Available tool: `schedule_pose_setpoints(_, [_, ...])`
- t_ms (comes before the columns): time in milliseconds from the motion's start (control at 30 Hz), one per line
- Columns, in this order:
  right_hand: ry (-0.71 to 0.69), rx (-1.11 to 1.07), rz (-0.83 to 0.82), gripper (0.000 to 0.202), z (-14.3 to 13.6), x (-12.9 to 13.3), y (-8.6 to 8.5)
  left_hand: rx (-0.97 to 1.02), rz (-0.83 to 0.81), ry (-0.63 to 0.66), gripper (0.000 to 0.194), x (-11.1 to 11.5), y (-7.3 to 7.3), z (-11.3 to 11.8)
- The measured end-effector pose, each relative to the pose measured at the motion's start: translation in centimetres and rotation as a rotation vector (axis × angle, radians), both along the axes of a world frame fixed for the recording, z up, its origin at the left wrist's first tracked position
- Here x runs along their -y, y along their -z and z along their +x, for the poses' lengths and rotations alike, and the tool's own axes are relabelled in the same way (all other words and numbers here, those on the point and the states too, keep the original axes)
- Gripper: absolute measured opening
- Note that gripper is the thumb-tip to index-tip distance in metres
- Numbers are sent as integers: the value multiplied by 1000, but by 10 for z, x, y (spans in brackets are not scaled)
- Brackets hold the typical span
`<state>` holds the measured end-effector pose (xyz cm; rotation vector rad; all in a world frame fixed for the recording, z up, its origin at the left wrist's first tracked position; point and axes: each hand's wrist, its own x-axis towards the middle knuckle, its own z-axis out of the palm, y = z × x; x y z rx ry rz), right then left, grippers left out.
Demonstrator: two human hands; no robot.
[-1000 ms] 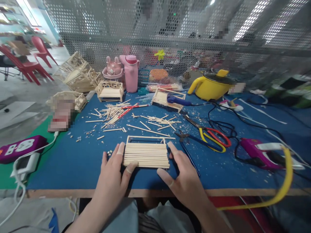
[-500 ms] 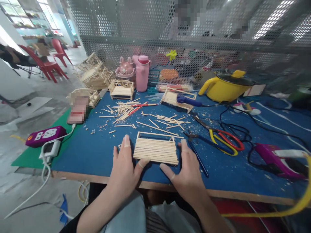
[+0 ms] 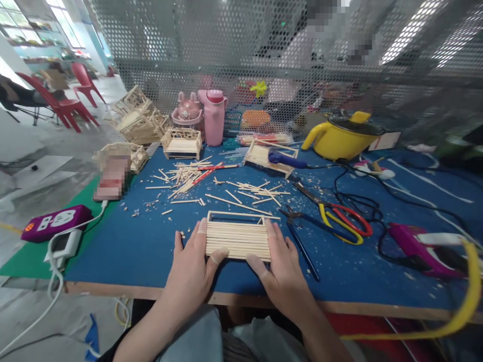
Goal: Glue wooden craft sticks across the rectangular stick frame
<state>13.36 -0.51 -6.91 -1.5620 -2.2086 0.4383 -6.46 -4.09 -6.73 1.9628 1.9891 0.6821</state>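
Note:
A small bed-like piece of wooden sticks (image 3: 237,240), its slats side by side and a raised frame along the far edge, lies on the blue tabletop before me. My left hand (image 3: 193,261) grips its left end, thumb on the near edge and fingers along the side. At the other end my right hand (image 3: 282,264) holds it the same way. Pale wraps cover some fingertips. Blue-handled nippers (image 3: 307,236) lie just right of my right hand, beside red-and-yellow-handled scissors (image 3: 343,218). Loose sticks (image 3: 260,191) are scattered beyond the piece.
Behind stand finished stick models (image 3: 183,143), a pink thermos (image 3: 214,120) and a yellow pot (image 3: 343,141). A blue glue gun (image 3: 287,159) rests on another stick model. Cables run along the right. At left are a phone (image 3: 111,178) and a purple power strip (image 3: 56,222).
Both hands have closed in from the sides onto the ends of the stick piece, which now sits straighter. The view has shifted slightly to the right.

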Motion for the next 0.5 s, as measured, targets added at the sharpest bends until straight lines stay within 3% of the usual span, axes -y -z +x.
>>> schedule_pose_setpoints(133, [41, -85, -12, 80, 2, -1, 0, 25, 42, -23, 65, 1, 2, -1])
schedule_pose_setpoints(267, [102, -270, -52, 94, 6, 2, -3, 185, 116, -83, 79, 4, 6, -3])
schedule_pose_setpoints(500, [-5, -348, -73, 84, 11, 11, -5, 343, 109, -52, 68, 13, 5, -2])
